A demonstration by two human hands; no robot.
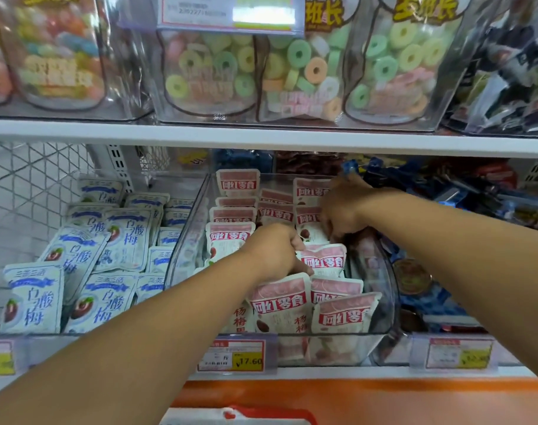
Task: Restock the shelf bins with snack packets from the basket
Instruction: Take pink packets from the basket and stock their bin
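Our left hand (pixel 274 250) reaches into the clear bin (pixel 384 302) at the centre of the frame, with its fingers curled round the top edge of a red packet (pixel 323 261) in the middle of the bin. Our right hand (pixel 344 207) is further back, at the right side of the same bin. Its fingers bend down among the red packets (pixel 237 185) standing there, and we cannot tell whether it grips one. These packets stand in rows from the front of the bin to the back. In the lower left of the frame, blue packets (pixel 31 299) lie overlapping just beside the bin. A price tag (pixel 231 355) hangs at the bin's front. Bags of ring sweets (pixel 209 69) stand on the upper shelf (pixel 261 138) across the top of the frame.
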